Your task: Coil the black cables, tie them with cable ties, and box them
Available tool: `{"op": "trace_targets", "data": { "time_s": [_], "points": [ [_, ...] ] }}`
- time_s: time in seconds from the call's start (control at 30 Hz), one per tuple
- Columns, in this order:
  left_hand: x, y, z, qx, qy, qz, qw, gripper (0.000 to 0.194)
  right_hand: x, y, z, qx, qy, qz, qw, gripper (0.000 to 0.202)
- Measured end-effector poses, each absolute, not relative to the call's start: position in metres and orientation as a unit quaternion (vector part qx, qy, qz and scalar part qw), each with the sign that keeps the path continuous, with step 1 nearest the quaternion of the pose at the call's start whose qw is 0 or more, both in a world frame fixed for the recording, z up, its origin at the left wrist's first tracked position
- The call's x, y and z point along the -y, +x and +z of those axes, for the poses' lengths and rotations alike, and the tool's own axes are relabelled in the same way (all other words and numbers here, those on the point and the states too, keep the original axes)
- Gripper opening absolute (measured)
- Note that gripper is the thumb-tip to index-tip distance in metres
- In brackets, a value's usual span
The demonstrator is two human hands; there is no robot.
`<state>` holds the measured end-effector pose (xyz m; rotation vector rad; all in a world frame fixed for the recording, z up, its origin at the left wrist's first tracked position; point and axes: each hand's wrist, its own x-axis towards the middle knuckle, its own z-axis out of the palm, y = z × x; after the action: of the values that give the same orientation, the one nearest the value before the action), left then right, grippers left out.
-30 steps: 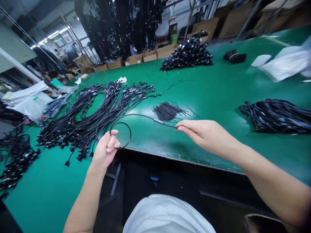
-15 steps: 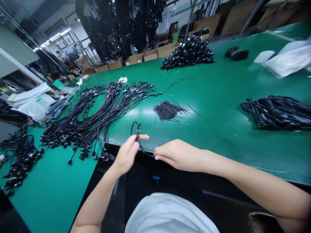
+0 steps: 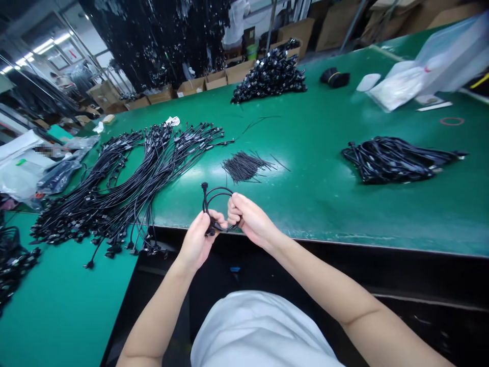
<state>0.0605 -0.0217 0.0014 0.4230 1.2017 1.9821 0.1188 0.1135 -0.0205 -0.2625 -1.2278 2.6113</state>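
A black cable [image 3: 219,189] is looped between my two hands over the table's front edge, one plug end sticking up. My left hand [image 3: 199,235] is closed around its gathered part, thumb on top. Close beside it, my right hand [image 3: 246,216] pinches the loop's right side, fingers curled. Just beyond the hands lies a small heap of short, thin black ties [image 3: 246,166]. To the left, long black cables [image 3: 153,176] with plug ends are spread in several bunches.
The green table [image 3: 305,204] carries a coiled cable stack [image 3: 393,159] at right, a mound of black cables [image 3: 269,76] at the back, a banded black bundle [image 3: 334,78] and white plastic bags [image 3: 401,86]. Papers and bags [image 3: 23,163] lie at far left. Cardboard boxes [image 3: 191,86] stand behind.
My right hand has moved up and in beside my left, drawing the cable into a wider loop. The view has shifted right, showing more of the table there.
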Motion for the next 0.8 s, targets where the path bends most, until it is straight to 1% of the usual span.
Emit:
{"op": "trace_targets", "data": {
  "time_s": [0.03, 0.07, 0.2, 0.23, 0.27, 0.37, 0.4, 0.47, 0.53, 0.7, 0.8],
  "points": [
    [0.021, 0.063, -0.004, -0.472, 0.156, 0.772, 0.396, 0.028, -0.113, 0.12, -0.019, 0.404, -0.092, 0.899, 0.14, 0.046],
    [0.02, 0.066, -0.008, -0.47, 0.146, 0.77, 0.406, 0.032, -0.114, 0.121, -0.017, 0.395, -0.085, 0.904, 0.141, 0.046],
    [0.021, 0.074, -0.014, -0.466, 0.114, 0.77, 0.421, 0.043, -0.119, 0.125, -0.011, 0.381, -0.037, 0.923, 0.025, 0.045],
    [0.021, 0.075, -0.014, -0.478, 0.127, 0.764, 0.415, 0.043, -0.119, 0.125, -0.011, 0.377, -0.041, 0.925, 0.021, 0.045],
    [0.022, 0.076, -0.013, -0.495, 0.15, 0.755, 0.404, 0.044, -0.118, 0.124, -0.011, 0.37, -0.055, 0.927, 0.042, 0.046],
    [0.023, 0.077, -0.015, -0.543, 0.213, 0.725, 0.366, 0.044, -0.11, 0.121, -0.01, 0.343, -0.081, 0.924, 0.151, 0.044],
    [0.025, 0.078, -0.017, -0.552, 0.22, 0.719, 0.36, 0.044, -0.107, 0.12, -0.009, 0.341, -0.069, 0.924, 0.16, 0.046],
    [0.027, 0.079, -0.023, -0.568, 0.221, 0.708, 0.356, 0.045, -0.101, 0.121, -0.007, 0.35, -0.035, 0.925, 0.143, 0.057],
    [0.03, 0.082, -0.03, -0.585, 0.215, 0.696, 0.356, 0.046, -0.098, 0.122, -0.004, 0.37, -0.032, 0.92, 0.126, 0.062],
    [0.028, 0.092, -0.036, -0.547, 0.194, 0.687, 0.437, 0.045, -0.098, 0.122, -0.006, 0.41, -0.09, 0.897, 0.138, 0.063],
    [0.021, 0.097, -0.035, -0.584, 0.231, 0.664, 0.406, 0.057, -0.1, 0.123, -0.008, 0.415, -0.07, 0.893, 0.159, 0.059]
  ]
}}
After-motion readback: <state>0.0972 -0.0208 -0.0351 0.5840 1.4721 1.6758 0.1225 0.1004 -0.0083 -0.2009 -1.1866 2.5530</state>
